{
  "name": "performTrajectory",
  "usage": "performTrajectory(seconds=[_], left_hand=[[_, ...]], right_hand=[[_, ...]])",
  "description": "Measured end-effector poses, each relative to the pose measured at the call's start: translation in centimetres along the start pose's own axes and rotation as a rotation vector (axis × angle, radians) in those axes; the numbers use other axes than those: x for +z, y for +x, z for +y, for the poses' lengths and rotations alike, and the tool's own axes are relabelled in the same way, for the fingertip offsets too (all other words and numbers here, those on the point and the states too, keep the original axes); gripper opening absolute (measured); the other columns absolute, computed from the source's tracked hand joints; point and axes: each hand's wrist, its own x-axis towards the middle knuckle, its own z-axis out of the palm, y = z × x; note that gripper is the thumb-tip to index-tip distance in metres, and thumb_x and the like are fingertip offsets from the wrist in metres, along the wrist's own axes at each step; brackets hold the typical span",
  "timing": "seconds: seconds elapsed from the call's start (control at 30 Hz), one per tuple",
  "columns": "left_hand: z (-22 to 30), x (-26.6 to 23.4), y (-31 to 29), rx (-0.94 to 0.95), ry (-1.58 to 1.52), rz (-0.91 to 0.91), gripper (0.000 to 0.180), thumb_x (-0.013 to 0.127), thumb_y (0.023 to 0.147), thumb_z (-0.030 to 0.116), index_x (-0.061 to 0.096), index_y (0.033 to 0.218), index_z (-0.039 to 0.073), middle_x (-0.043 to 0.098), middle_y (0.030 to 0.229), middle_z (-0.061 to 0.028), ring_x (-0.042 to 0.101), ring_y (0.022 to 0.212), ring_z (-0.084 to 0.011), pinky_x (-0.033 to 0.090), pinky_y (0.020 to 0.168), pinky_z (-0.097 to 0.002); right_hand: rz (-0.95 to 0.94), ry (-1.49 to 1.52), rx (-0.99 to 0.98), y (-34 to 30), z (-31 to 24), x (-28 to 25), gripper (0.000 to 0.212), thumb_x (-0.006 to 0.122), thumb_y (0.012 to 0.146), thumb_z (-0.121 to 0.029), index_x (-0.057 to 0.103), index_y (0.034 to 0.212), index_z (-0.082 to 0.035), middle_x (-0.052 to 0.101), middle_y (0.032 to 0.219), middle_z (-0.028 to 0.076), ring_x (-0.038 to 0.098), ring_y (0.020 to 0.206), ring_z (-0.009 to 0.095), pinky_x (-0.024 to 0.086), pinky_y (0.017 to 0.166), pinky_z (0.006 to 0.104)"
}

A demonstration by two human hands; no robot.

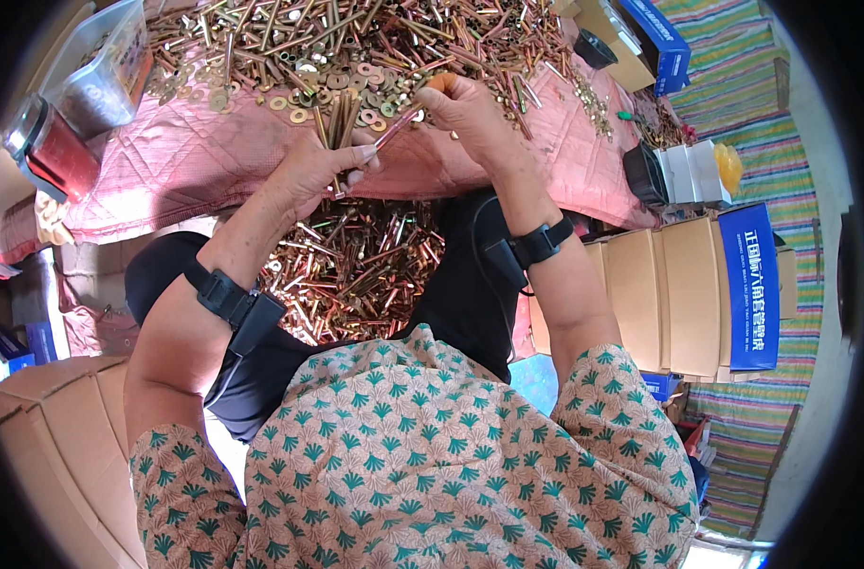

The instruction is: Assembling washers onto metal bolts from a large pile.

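Note:
My left hand (310, 175) is closed round a small bunch of brass-coloured metal bolts (339, 121), which stand up out of the fist. One more long, reddish metal bolt (396, 131) slants from the left thumb up toward the right. At its upper end the fingers of my right hand (465, 109) are pinched together; whether a small part is also between them is hidden. Just beyond both hands, flat round washers (299, 115) lie scattered on a pink quilted cloth (214, 156). A large heap of loose bolts and sleeves (394, 38) spreads behind them.
More bolts (356, 270) are heaped below the cloth's edge, between my knees. A clear plastic tub (98, 71) and a red lidded container (57, 152) stand at left. At right are a cardboard box (640, 294), small white boxes (690, 173) and a black cup (595, 49).

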Motion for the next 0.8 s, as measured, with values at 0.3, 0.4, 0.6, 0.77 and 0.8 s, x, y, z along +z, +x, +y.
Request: performTrajectory(seconds=[0.3, 0.4, 0.6, 0.77, 0.8], left_hand=[[0.0, -0.2, -0.1, -0.03, 0.066, -0.055, 0.014, 0.067, 0.082, 0.014, 0.06, 0.088, 0.004, 0.064, 0.076, -0.0055, 0.053, 0.056, -0.0072, 0.042, 0.048, -0.0201], [0.4, 0.3, -0.5, -0.078, 0.127, -0.035, 0.015, 0.067, 0.083, 0.013, 0.059, 0.091, 0.003, 0.063, 0.074, -0.005, 0.053, 0.055, -0.0071, 0.041, 0.046, -0.0201], [1.5, 0.0, -1.0, -0.255, 0.368, -0.104, 0.019, 0.066, 0.084, 0.014, 0.057, 0.095, 0.002, 0.064, 0.074, -0.0052, 0.054, 0.054, -0.0074, 0.04, 0.043, -0.0187], [1.8, -0.8, 0.2, -0.156, 0.36, 0.026, 0.017, 0.064, 0.083, 0.012, 0.057, 0.095, 0.003, 0.065, 0.076, -0.0066, 0.058, 0.056, -0.0082, 0.041, 0.043, -0.0178], [2.4, -0.7, -0.1, -0.115, 0.335, 0.1, 0.016, 0.063, 0.082, 0.011, 0.057, 0.094, 0.004, 0.066, 0.076, -0.0071, 0.059, 0.057, -0.0083, 0.041, 0.043, -0.0178]], right_hand=[[-0.092, -0.068, -0.023, -1.3, 0.0, -0.9, 0.014, 0.066, 0.086, -0.016, 0.064, 0.093, -0.004, 0.048, 0.067, -0.007, 0.038, 0.058, 0.003, 0.031, 0.052, 0.0176], [-0.117, -0.121, -0.029, -1.9, 0.3, -1.3, 0.015, 0.066, 0.086, -0.016, 0.065, 0.094, -0.004, 0.05, 0.068, -0.006, 0.039, 0.058, 0.003, 0.032, 0.053, 0.018], [-0.182, -0.766, 0.037, -0.3, -1.0, -2.5, 0.023, 0.065, 0.086, -0.025, 0.069, 0.089, -0.003, 0.063, 0.079, 0.005, 0.057, 0.073, 0.011, 0.046, 0.066, 0.0276], [0.134, -1.168, -0.604, 6.1, 2.0, -6.3, 0.014, 0.061, 0.081, -0.01, 0.069, 0.093, -0.005, 0.066, 0.087, 0.011, 0.062, 0.082, 0.026, 0.049, 0.075, 0.0364], [0.104, -1.242, -0.651, 7.3, 2.2, -5.8, 0.019, 0.059, 0.078, -0.005, 0.069, 0.094, -0.007, 0.065, 0.09, 0.011, 0.061, 0.088, 0.029, 0.049, 0.078, 0.0378]])
